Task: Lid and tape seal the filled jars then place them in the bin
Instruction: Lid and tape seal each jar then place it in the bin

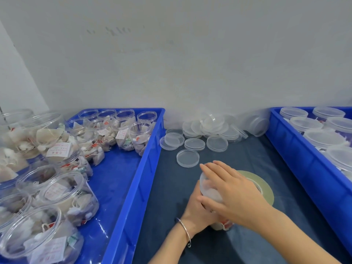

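A clear plastic jar filled with pale sachets (213,195) stood on the table covered with a dark blue cloth (171,187), near the front edge between two bins. The left hand (198,212), with a thin silver bangle (185,230) at its wrist, was wrapped round the jar's side from the left, fingers curled against the wall. The right hand (228,189) lay over the jar's top with fingers spread and only slightly bent, palm down on the translucent round lid (204,180) that showed beneath the fingers; whether the lid was fully seated could not be told. A red and white label showed low on the jar under the right wrist.

Just behind and to the right of the jar, touching or nearly so, lay a flat roll of pale yellowish tape (264,187), partly hidden by the right hand.

Farther back on the table, against the grey wall (171,54), sat a loose heap of clear round plastic lids (209,130), with several single lids spread in front of it; the nearest single lid (187,158) lay a little beyond the right hand's fingertips.

On the left stood a blue plastic bin (133,178) holding many open, unlidded clear jars stuffed with sachets and paper labels (62,191). On the right, another blue plastic bin (297,155) held jars with lids on (323,137), seen from above.
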Demonstrator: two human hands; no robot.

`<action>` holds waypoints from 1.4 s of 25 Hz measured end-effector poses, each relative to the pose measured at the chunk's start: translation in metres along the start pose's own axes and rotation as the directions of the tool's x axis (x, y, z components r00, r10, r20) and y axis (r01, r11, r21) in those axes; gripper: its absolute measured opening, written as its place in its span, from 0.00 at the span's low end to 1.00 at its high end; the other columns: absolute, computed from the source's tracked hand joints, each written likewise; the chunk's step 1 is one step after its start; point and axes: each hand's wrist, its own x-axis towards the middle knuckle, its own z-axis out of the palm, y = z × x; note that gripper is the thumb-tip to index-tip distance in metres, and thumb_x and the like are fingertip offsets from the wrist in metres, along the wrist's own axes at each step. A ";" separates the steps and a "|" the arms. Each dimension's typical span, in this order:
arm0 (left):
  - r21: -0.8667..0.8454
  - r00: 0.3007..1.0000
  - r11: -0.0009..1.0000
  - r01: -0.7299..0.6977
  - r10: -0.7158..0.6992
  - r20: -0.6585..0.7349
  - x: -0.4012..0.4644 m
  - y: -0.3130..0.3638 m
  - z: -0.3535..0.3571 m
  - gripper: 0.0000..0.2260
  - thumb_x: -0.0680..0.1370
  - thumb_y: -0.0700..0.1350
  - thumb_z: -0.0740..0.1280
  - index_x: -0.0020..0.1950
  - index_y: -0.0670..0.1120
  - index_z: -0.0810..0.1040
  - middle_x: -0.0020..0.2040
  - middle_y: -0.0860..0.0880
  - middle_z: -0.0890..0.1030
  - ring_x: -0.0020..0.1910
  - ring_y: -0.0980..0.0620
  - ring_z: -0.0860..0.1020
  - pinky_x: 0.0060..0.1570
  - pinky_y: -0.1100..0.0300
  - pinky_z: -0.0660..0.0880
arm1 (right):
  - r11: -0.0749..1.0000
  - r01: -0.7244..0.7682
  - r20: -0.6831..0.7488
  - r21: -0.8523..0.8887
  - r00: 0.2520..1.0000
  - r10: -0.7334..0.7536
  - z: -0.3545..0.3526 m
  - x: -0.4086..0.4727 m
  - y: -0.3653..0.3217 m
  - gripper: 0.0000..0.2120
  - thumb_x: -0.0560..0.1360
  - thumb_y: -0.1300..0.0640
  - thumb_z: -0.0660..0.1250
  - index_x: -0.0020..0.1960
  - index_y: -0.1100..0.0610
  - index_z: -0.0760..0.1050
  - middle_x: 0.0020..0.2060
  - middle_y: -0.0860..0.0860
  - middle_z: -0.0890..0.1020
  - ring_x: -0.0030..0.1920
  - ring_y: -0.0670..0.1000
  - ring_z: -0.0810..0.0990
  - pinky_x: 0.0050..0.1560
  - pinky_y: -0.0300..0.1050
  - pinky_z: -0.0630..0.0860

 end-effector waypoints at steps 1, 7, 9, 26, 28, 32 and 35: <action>0.028 1.000 0.999 -0.023 0.023 0.008 0.002 0.001 0.006 0.28 0.65 0.54 0.69 0.63 0.51 0.68 0.57 0.59 0.76 0.58 0.65 0.74 0.58 0.70 0.71 | 1.000 0.002 -0.012 0.003 1.000 -0.002 -0.001 -0.004 0.002 0.31 0.71 0.35 0.55 0.63 0.55 0.78 0.57 0.47 0.81 0.60 0.51 0.79 0.50 0.44 0.79; 0.265 0.972 0.938 -0.224 0.194 0.134 0.009 0.013 -0.005 0.25 0.67 0.48 0.73 0.61 0.48 0.69 0.54 0.62 0.70 0.56 0.72 0.67 0.52 0.82 0.62 | 0.954 0.104 0.290 0.281 0.939 -0.187 -0.012 0.000 0.024 0.28 0.75 0.41 0.61 0.73 0.43 0.62 0.70 0.36 0.64 0.73 0.37 0.55 0.69 0.27 0.48; 0.214 0.977 0.955 -0.206 0.187 0.106 0.008 0.012 -0.006 0.25 0.64 0.40 0.75 0.55 0.55 0.68 0.49 0.64 0.73 0.54 0.72 0.71 0.50 0.82 0.64 | 0.948 0.136 0.298 0.288 0.928 -0.224 -0.016 -0.001 0.023 0.25 0.73 0.43 0.61 0.69 0.45 0.70 0.66 0.38 0.70 0.69 0.39 0.63 0.67 0.29 0.58; -0.170 0.996 0.982 -0.083 0.088 0.027 -0.017 0.011 -0.001 0.31 0.60 0.49 0.74 0.61 0.52 0.69 0.59 0.52 0.76 0.58 0.61 0.76 0.56 0.66 0.73 | 0.997 0.076 0.558 0.005 0.827 -0.066 -0.034 0.016 0.014 0.33 0.68 0.24 0.44 0.72 0.31 0.48 0.70 0.47 0.65 0.70 0.50 0.63 0.65 0.54 0.62; -0.133 0.995 0.989 -0.064 0.073 0.065 -0.011 0.014 -0.003 0.31 0.60 0.47 0.76 0.58 0.56 0.66 0.58 0.59 0.73 0.55 0.72 0.73 0.53 0.75 0.70 | 0.972 0.186 0.563 0.143 0.793 -0.234 -0.038 0.012 0.024 0.32 0.69 0.25 0.48 0.71 0.29 0.47 0.73 0.39 0.57 0.73 0.45 0.55 0.70 0.51 0.58; 0.165 0.966 0.954 -0.250 0.233 0.112 0.000 0.019 -0.012 0.26 0.65 0.43 0.77 0.52 0.60 0.66 0.51 0.65 0.73 0.53 0.73 0.72 0.50 0.81 0.65 | 0.946 0.313 0.217 0.088 0.921 -0.325 -0.019 -0.005 0.030 0.21 0.76 0.39 0.61 0.68 0.41 0.70 0.66 0.48 0.73 0.64 0.56 0.72 0.57 0.49 0.75; 0.281 0.927 0.890 -0.358 0.375 -0.009 -0.010 0.046 -0.003 0.13 0.67 0.50 0.66 0.48 0.55 0.67 0.41 0.63 0.71 0.47 0.64 0.69 0.52 0.83 0.60 | 0.972 0.221 -0.060 0.083 0.974 -0.217 -0.006 -0.014 0.020 0.15 0.74 0.45 0.61 0.55 0.47 0.81 0.55 0.49 0.81 0.48 0.58 0.79 0.38 0.46 0.79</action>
